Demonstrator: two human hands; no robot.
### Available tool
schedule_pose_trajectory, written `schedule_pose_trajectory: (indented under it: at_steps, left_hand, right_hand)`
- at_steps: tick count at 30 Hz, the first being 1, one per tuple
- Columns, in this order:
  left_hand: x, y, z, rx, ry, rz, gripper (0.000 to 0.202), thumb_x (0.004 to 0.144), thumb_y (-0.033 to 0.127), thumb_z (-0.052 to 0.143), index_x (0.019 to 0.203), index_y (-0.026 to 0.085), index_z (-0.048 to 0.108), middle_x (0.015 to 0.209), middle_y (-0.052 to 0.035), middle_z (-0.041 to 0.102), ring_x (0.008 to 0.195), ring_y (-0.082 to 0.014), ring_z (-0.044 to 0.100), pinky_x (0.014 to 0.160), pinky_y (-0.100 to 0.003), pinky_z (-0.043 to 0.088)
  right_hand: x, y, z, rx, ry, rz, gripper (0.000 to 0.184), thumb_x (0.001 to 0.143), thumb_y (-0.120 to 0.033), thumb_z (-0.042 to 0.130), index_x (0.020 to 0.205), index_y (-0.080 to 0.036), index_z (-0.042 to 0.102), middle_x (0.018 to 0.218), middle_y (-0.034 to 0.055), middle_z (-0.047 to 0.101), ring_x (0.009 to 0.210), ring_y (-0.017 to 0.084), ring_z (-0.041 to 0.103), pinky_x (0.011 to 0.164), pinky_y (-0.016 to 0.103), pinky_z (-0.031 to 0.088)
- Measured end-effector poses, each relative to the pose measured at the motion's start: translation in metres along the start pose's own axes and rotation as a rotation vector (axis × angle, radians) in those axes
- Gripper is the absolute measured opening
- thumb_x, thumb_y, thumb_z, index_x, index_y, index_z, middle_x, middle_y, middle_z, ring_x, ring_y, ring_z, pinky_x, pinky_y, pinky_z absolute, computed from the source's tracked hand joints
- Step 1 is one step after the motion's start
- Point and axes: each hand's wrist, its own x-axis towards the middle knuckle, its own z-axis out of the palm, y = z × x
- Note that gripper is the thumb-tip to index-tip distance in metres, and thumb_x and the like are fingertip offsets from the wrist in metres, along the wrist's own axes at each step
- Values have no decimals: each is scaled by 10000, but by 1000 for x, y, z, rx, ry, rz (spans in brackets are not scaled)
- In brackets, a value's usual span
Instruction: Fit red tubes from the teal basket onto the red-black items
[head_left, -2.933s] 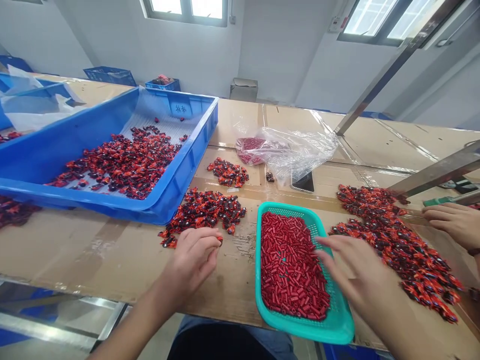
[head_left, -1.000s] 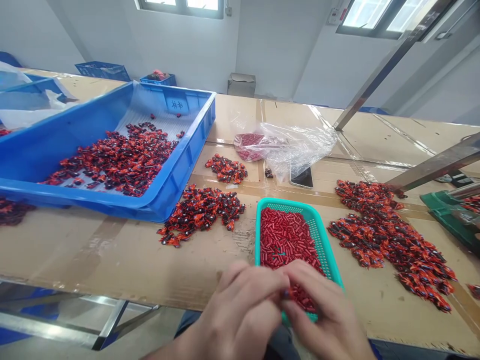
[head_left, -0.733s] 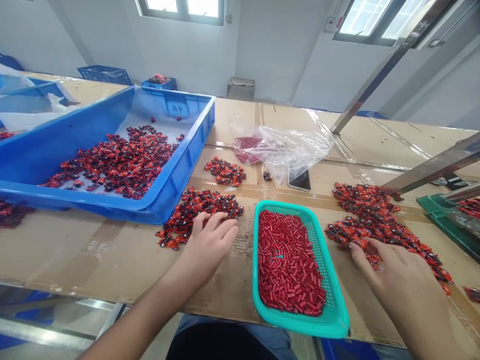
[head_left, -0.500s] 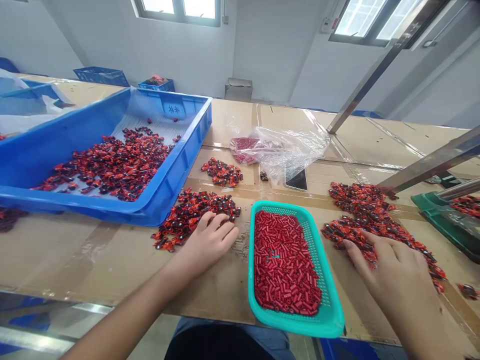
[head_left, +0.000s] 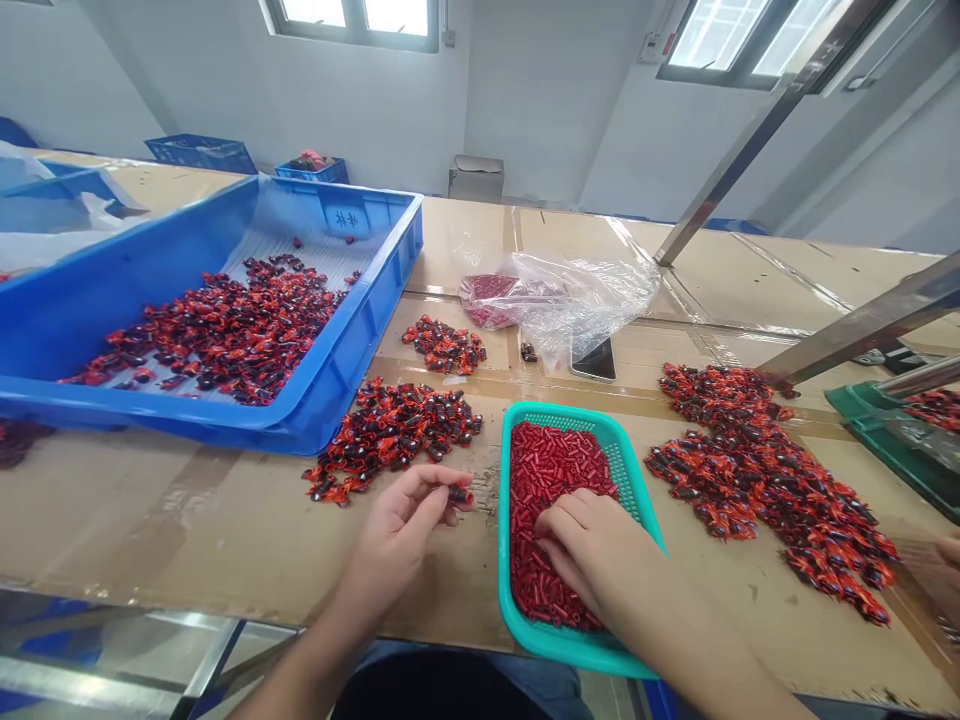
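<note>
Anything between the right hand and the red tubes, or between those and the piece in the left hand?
Nothing visible blocks the right hand: its fingers are down at the red tubes. Between those tubes and the dark piece in the left hand lies the left rim of the green basket.

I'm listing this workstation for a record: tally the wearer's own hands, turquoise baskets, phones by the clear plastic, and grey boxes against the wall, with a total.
Left hand and right hand: 2
Turquoise basket: 1
Phone: 1
Grey box: 1
Total: 5
</note>
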Motion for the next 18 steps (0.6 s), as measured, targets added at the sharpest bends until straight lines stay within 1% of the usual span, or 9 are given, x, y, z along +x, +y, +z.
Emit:
schedule_pose_trajectory:
  at_steps: [3, 5, 7, 8, 10, 12, 14, 16, 18]
  left_hand:
    - [-3, -1, -1, -81, 32, -43, 187, 994, 316, 682, 1028, 152, 766, 963, -107, 834, 765, -166, 798, 659, -226, 649]
    - [-7, -2, 1, -117, 70, -24, 139, 954, 295, 745, 1022, 174, 747, 942, -77, 833, 816, -162, 804, 692, -206, 651]
    - [-13, -2, 4, -145, 118, 20, 130, 937, 222, 759, 1048, 213, 692, 958, -33, 830, 910, -148, 809, 792, -200, 654]
    - [-17, 0, 5, -155, 139, 45, 174, 937, 177, 750, 1075, 235, 660, 991, -12, 827, 963, -138, 807, 854, -206, 649]
    - [-25, 4, 8, -173, 181, 103, 297, 932, 100, 731, 1132, 280, 608, 1043, 33, 812, 1025, -114, 796, 944, -210, 629]
    - [-32, 13, 9, -169, 204, 206, 449, 913, 50, 737, 1234, 318, 574, 1077, 55, 800, 1022, -103, 793, 960, -204, 627]
    - [-38, 23, 7, -127, 189, 333, 548, 903, 39, 759, 1321, 335, 565, 1084, 51, 800, 987, -99, 789, 928, -183, 632]
    - [-41, 32, 4, -46, 136, 427, 496, 934, 69, 750, 1334, 327, 609, 1053, 29, 808, 951, -106, 770, 870, -180, 635]
    - [-42, 39, -1, 43, 82, 488, 400, 989, 111, 702, 1326, 317, 639, 1023, 8, 821, 912, -118, 748, 842, -215, 622]
  right_hand:
    - [1, -3, -11, 67, 7, 30, 173, 1003, -118, 526, 949, -210, 662, 890, 65, 728, 807, 227, 696, 720, 351, 563]
    - [1, -7, -19, 225, 54, 85, 173, 1020, -131, 504, 996, -206, 658, 906, 58, 731, 820, 209, 705, 738, 338, 580]
    - [0, -13, -26, 453, 110, 156, 160, 1025, -154, 513, 1008, -205, 663, 888, 44, 734, 794, 187, 709, 720, 308, 586]
    - [0, -16, -29, 567, 123, 189, 150, 1024, -171, 529, 1002, -208, 673, 876, 36, 737, 778, 176, 711, 701, 289, 586]
    - [-1, -24, -35, 749, 106, 230, 128, 1018, -212, 574, 988, -219, 698, 861, 23, 748, 765, 161, 719, 670, 253, 582]
    - [-1, -32, -41, 888, 59, 254, 108, 1008, -246, 619, 976, -222, 720, 865, 21, 760, 777, 157, 730, 676, 239, 584]
    - [-1, -40, -45, 982, 12, 244, 106, 1002, -276, 650, 955, -217, 725, 863, 23, 763, 780, 157, 733, 686, 238, 581]
    - [1, -47, -49, 1018, -30, 218, 144, 1013, -308, 654, 929, -211, 717, 865, 28, 763, 779, 156, 726, 687, 240, 571]
    - [4, -52, -51, 1005, -38, 171, 210, 1034, -348, 636, 886, -210, 694, 839, 29, 751, 740, 147, 701, 655, 235, 549]
